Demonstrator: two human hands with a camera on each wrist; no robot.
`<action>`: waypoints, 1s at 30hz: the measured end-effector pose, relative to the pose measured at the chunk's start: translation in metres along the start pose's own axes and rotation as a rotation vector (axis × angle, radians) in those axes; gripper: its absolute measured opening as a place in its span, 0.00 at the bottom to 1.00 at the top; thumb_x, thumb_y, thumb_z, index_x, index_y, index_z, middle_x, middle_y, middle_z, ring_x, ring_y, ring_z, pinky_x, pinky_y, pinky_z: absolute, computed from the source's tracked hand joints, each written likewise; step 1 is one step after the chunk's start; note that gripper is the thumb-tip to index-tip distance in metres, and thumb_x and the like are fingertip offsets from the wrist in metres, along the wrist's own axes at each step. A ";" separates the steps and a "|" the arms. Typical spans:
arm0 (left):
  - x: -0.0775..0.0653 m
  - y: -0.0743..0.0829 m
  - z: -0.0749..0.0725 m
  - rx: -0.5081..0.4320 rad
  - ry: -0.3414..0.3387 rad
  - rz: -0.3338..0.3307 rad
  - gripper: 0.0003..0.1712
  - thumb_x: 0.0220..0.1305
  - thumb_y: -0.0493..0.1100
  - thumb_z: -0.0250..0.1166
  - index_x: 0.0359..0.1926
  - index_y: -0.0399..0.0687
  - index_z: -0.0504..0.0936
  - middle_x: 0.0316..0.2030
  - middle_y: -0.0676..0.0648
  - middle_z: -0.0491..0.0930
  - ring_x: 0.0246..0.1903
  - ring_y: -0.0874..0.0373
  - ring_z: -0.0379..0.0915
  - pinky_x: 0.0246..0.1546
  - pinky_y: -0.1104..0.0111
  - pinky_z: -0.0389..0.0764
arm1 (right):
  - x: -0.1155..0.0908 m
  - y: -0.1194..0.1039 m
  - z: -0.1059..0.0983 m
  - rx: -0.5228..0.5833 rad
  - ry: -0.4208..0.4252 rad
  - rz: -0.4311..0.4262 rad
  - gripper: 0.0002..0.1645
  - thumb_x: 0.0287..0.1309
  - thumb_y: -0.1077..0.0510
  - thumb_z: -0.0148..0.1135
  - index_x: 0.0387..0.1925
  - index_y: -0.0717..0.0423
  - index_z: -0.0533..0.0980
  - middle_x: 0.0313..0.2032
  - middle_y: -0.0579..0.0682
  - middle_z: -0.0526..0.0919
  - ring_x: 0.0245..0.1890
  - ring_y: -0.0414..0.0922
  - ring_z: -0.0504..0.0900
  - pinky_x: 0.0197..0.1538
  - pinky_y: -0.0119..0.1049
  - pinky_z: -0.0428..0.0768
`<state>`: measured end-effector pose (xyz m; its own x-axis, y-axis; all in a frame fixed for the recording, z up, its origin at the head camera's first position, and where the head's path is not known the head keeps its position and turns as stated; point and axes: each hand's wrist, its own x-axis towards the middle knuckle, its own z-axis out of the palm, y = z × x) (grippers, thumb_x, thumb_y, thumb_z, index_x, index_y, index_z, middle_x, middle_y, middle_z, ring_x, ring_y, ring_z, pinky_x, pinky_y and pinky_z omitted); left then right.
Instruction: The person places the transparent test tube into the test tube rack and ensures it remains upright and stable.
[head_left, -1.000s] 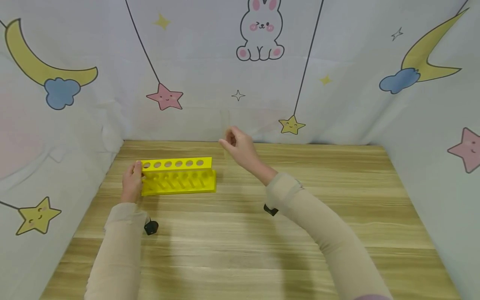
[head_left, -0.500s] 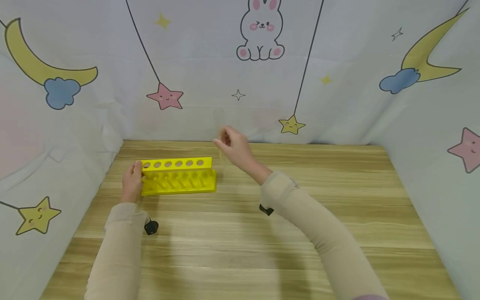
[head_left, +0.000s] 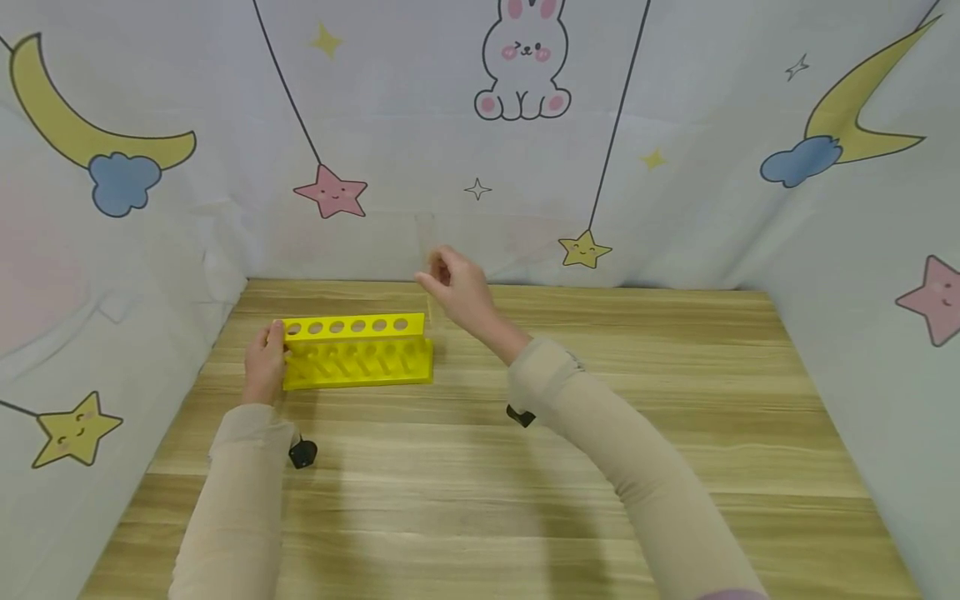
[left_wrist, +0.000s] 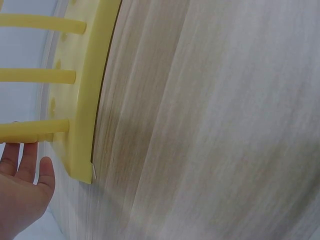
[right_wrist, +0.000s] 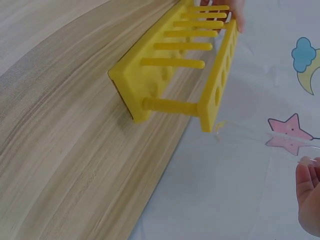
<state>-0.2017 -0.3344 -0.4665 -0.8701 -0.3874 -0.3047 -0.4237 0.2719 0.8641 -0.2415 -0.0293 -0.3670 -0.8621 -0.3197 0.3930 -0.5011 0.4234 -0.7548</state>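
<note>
A yellow test tube rack [head_left: 352, 337] with a row of round holes and slanting pegs stands on the table at left. My left hand [head_left: 264, 364] grips its left end; in the left wrist view, fingers [left_wrist: 27, 162] reach around the end post. Beyond the rack's right end, my right hand [head_left: 463, 293] pinches a clear test tube [head_left: 425, 231] between thumb and fingers. The tube is nearly see-through and held roughly upright. In the right wrist view its lower end overlaps the space right beside the rack's top board [right_wrist: 220, 82].
A wood-grain table [head_left: 480, 500] spreads out around the rack. White cloth [head_left: 420, 150] printed with stars, moons and a rabbit hangs behind and at both sides. A small black wrist camera [head_left: 303, 453] shows by the left sleeve, another black one [head_left: 521, 415] by the right.
My right hand has moved left with the test tube, closer to the rack's right end. The left hand and the rack have stayed in place.
</note>
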 end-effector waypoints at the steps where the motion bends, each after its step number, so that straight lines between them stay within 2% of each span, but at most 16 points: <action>1: 0.000 0.000 0.000 0.001 0.001 -0.001 0.42 0.60 0.68 0.30 0.65 0.45 0.53 0.61 0.41 0.56 0.53 0.50 0.55 0.50 0.65 0.62 | 0.001 0.000 0.000 -0.002 0.000 0.002 0.12 0.56 0.54 0.57 0.31 0.59 0.68 0.25 0.50 0.69 0.25 0.41 0.67 0.29 0.24 0.67; 9: 0.002 0.000 0.000 -0.001 0.004 0.000 0.43 0.59 0.69 0.30 0.66 0.46 0.52 0.62 0.40 0.55 0.54 0.50 0.55 0.56 0.61 0.60 | 0.005 -0.002 0.003 -0.012 0.001 0.006 0.13 0.55 0.54 0.57 0.32 0.60 0.69 0.25 0.50 0.71 0.26 0.41 0.69 0.30 0.24 0.68; 18: 0.003 0.000 0.001 -0.005 0.024 0.003 0.40 0.62 0.67 0.30 0.66 0.46 0.53 0.62 0.40 0.57 0.54 0.50 0.56 0.55 0.61 0.61 | 0.011 -0.008 0.008 -0.008 -0.012 0.023 0.14 0.55 0.53 0.57 0.35 0.61 0.70 0.26 0.49 0.72 0.27 0.41 0.69 0.31 0.23 0.68; 23: 0.003 0.000 0.000 -0.013 0.003 -0.002 0.40 0.62 0.66 0.29 0.67 0.46 0.50 0.64 0.40 0.54 0.57 0.48 0.53 0.59 0.57 0.58 | 0.013 -0.015 0.010 -0.023 -0.027 0.017 0.15 0.56 0.52 0.56 0.36 0.61 0.69 0.26 0.49 0.71 0.27 0.41 0.69 0.30 0.23 0.68; 30: 0.002 -0.002 0.000 0.002 0.006 -0.002 0.42 0.61 0.68 0.29 0.65 0.45 0.53 0.62 0.40 0.56 0.56 0.48 0.55 0.54 0.60 0.62 | 0.014 -0.018 0.014 -0.007 -0.035 0.035 0.13 0.55 0.53 0.57 0.35 0.59 0.70 0.27 0.49 0.73 0.28 0.39 0.71 0.33 0.22 0.70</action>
<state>-0.2032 -0.3354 -0.4689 -0.8676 -0.3936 -0.3039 -0.4258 0.2724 0.8628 -0.2437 -0.0531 -0.3547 -0.8763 -0.3338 0.3475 -0.4710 0.4412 -0.7639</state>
